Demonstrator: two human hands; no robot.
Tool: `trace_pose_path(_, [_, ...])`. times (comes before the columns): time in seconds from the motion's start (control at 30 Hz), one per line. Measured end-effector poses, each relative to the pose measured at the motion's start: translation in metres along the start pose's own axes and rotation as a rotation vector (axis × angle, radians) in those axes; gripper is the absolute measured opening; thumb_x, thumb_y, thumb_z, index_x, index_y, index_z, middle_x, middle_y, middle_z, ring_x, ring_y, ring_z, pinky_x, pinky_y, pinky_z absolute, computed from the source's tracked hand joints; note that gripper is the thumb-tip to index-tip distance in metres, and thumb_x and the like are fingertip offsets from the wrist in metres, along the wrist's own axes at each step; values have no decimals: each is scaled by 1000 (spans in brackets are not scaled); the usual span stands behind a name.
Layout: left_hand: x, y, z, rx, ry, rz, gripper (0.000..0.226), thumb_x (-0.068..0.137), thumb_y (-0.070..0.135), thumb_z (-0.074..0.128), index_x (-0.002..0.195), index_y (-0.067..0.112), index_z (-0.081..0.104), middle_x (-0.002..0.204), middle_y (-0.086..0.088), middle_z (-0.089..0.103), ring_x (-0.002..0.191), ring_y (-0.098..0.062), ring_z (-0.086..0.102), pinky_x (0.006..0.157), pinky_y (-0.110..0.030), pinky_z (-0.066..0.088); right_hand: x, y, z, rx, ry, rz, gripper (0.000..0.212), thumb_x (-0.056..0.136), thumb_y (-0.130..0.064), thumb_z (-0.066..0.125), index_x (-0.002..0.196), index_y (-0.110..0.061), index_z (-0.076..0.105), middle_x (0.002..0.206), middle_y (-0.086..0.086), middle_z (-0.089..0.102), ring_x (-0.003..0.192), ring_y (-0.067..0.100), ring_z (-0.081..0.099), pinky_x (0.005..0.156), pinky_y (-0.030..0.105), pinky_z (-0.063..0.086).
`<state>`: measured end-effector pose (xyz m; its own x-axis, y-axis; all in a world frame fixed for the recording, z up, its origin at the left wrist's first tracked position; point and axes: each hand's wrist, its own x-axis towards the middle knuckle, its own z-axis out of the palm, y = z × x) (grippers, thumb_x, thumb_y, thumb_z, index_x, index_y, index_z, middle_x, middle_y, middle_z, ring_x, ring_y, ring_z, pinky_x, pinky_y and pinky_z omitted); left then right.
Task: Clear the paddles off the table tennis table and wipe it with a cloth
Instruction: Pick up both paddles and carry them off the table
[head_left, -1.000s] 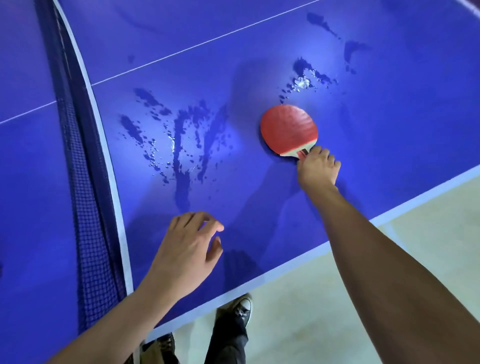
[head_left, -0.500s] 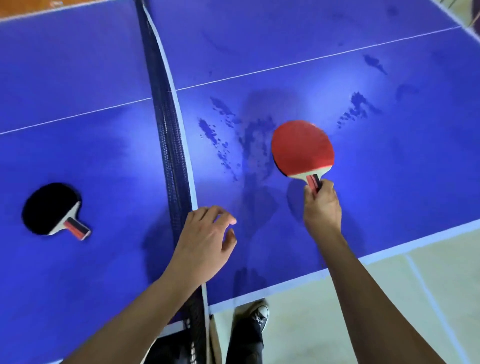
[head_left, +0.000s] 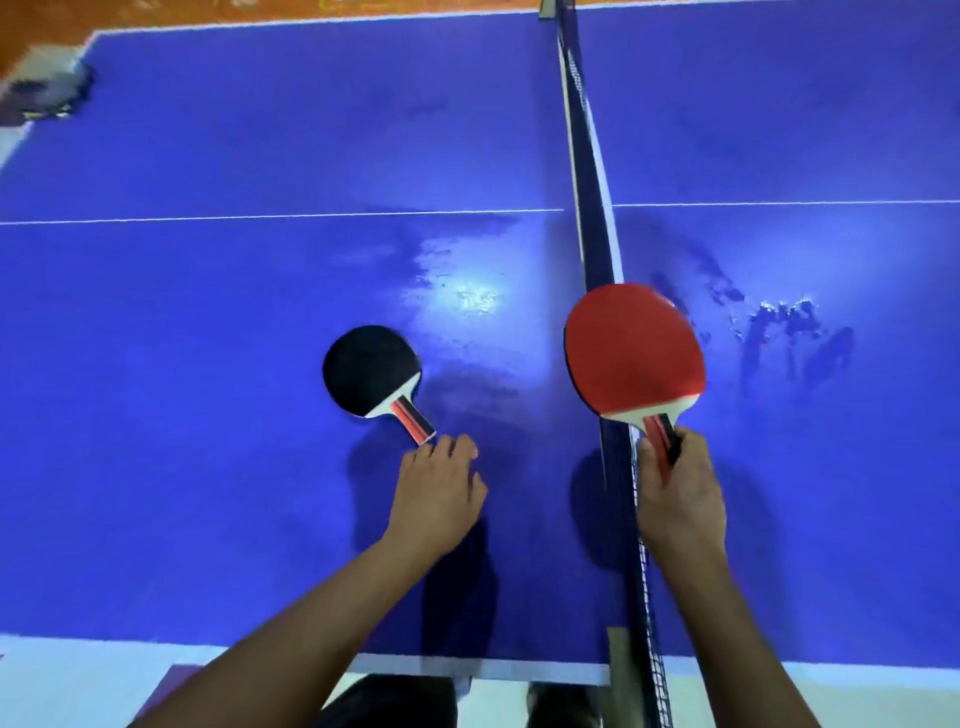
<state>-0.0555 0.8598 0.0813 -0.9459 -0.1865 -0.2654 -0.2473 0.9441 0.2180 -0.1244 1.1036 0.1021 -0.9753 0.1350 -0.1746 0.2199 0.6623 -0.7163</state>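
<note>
Wide blue table tennis bench, wet in patches on both sides of the dark mesh net, not yet wiped. Now lifted off it and carried over the net: round red-faced paddle, handle clenched in right hand. Now reaching, grip still released: left hand, fingertips at the handle of the round black-faced paddle lying flat. No cloth anywhere in view; actual contact unclear.

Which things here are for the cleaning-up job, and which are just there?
For the job:
- red paddle, held in the right hand
- black paddle, lying flat, left hand at its handle
- wet blue table

Just there:
- net
- orange floor
- shoes
</note>
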Motion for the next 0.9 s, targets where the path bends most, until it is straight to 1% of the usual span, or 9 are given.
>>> trace_pose_path(0.13, [23,-39,8,-134,-21,-343,26,100,32,45,120,15,48,117,-6,59,105,-32,57,86,-42,44,-18,-26,38,-19,-91,-31,36,103,-39,52,128,-14,51,124,6,62,108,33,60,77,35,36])
trace_pose_path(0.23, [41,-47,18,-320,26,-540,26,100,32,48,117,12,49,117,-9,60,107,-35,55,88,-45,45,-28,-36,55,-41,-140,-82,34,102,-42,53,130,-22,49,114,-10,56,98,21,55,77,33,35])
trace_pose_path(0.3, [53,-43,23,-436,47,-671,35,98,38,52,120,11,49,121,-10,60,113,-36,54,92,-47,45,-32,-39,59,-38,-161,-115,30,102,-42,54,126,-26,49,108,-15,52,90,14,49,74,33,36])
trace_pose_path(0.37, [66,-42,28,-522,41,-806,47,94,47,56,122,10,46,125,-10,58,118,-37,53,94,-48,45,-34,-39,65,-62,-193,-121,29,101,-43,54,126,-27,50,107,-16,53,87,12,48,73,33,36])
trace_pose_path(0.47, [82,-43,32,-624,23,-916,58,89,53,62,122,9,42,127,-11,58,118,-38,56,89,-47,47,-35,-37,63,-98,-217,-108,29,101,-44,54,126,-30,49,106,-17,53,85,14,48,72,34,36])
trace_pose_path(0.63, [105,-60,35,-833,42,-1056,56,86,39,68,123,7,42,130,-15,57,117,-40,59,95,-46,49,-28,-42,65,-122,-260,-160,29,101,-45,53,126,-31,48,106,-16,55,85,14,49,71,34,37])
trace_pose_path(0.73, [96,-67,35,-849,63,-1095,55,85,35,67,124,5,41,125,-14,51,114,-41,56,86,-43,44,-30,-44,62,-127,-277,-167,30,101,-44,53,126,-29,49,109,-16,56,87,14,51,72,33,38])
trace_pose_path(0.83, [78,-81,35,-992,85,-1096,39,88,27,62,111,4,41,99,-12,54,91,-36,59,73,-38,43,-32,-44,64,-121,-298,-164,30,101,-45,53,125,-27,51,111,-11,60,87,17,56,70,33,38])
trace_pose_path(0.9, [62,-98,32,-1245,95,-1031,19,92,17,60,100,2,51,82,-12,57,68,-29,60,63,-33,50,-36,-48,67,-106,-315,-166,31,100,-46,53,125,-27,52,110,-9,62,89,18,59,70,34,40])
